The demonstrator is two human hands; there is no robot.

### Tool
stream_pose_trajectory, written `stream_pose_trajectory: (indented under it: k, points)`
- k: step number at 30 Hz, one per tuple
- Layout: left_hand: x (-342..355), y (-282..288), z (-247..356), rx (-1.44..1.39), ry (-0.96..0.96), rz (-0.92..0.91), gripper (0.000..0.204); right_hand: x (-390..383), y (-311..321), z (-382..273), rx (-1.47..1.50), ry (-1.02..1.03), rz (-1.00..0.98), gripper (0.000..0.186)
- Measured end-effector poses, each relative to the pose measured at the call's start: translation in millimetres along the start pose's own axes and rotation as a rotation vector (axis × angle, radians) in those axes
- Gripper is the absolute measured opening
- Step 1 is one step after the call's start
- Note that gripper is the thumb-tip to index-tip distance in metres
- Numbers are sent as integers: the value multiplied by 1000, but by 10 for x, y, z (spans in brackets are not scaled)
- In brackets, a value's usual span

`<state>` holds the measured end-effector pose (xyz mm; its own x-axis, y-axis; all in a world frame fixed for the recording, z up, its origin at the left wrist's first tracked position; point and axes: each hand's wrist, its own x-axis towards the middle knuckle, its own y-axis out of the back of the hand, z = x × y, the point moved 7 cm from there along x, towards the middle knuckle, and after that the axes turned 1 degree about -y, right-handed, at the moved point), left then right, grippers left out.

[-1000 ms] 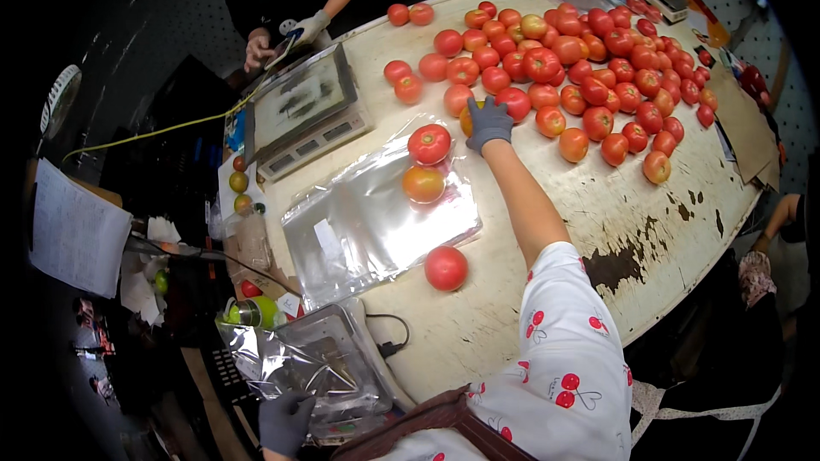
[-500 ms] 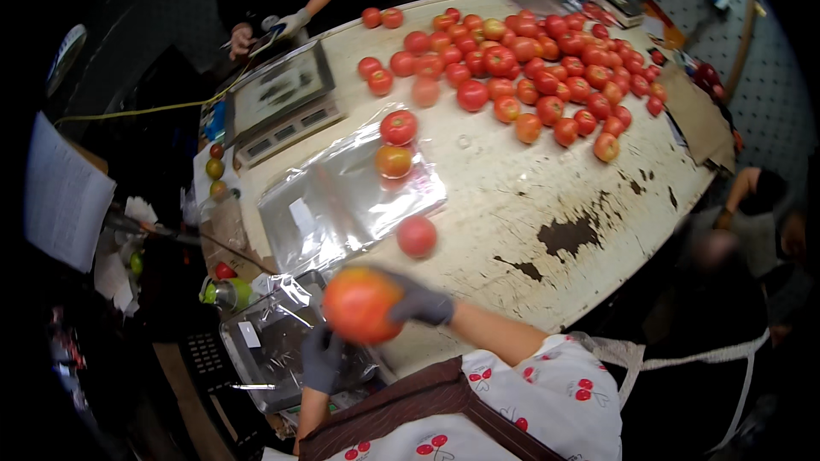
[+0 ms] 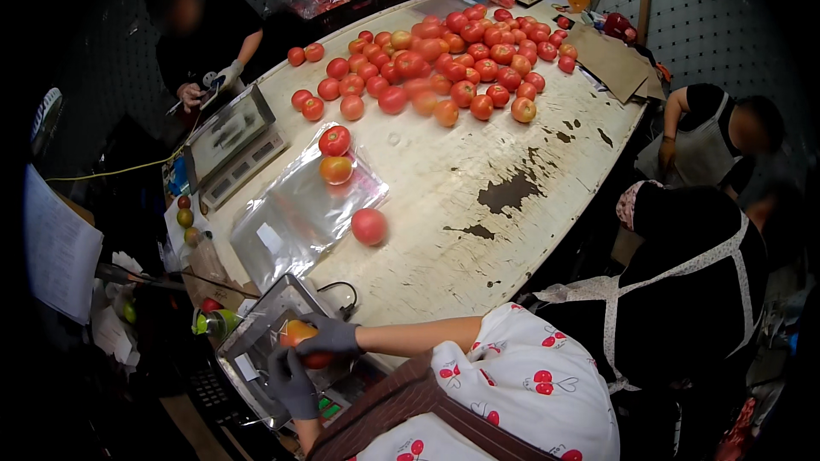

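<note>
My right hand [image 3: 331, 337], in a grey glove, is closed around an orange-red tomato [image 3: 295, 332] above the scale at lower left. A second patch of red shows below its fingers, mostly hidden. My left hand [image 3: 293, 384], also grey-gloved, is beside the tomato with its fingers bent at the edge of a clear plastic bag [image 3: 246, 367]. This bag with a white label lies on the scale [image 3: 295, 284]. A single red tomato [image 3: 369, 226] rests on the table, and a red tomato [image 3: 334, 141] and an orange tomato [image 3: 336, 171] sit on a stack of clear bags [image 3: 282, 220].
A large heap of tomatoes [image 3: 461, 60] covers the far side of the table [image 3: 436, 248]. Another scale [image 3: 235, 149] stands at the left edge. One person [image 3: 209, 43] is across the table; others [image 3: 683, 273] are at right. A paper sheet [image 3: 64, 243] hangs at left.
My right hand has lowered the tomato down and left onto the scale area, beside my left hand. The view has shifted, so the table's contents appear further left.
</note>
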<state>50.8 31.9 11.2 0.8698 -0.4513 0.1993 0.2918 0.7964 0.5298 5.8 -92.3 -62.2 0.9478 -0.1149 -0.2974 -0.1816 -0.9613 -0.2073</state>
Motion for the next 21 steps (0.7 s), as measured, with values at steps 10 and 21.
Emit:
stream_pose_trajectory:
  k: [10, 21]
  points:
    - [119, 247, -109, 67, -75, 86, 10, -196, 42, -203, 489, 18, -289, 66]
    - [292, -9, -267, 201, 42, -82, 14, 36, 3444, 142, -262, -12, 1135, 97]
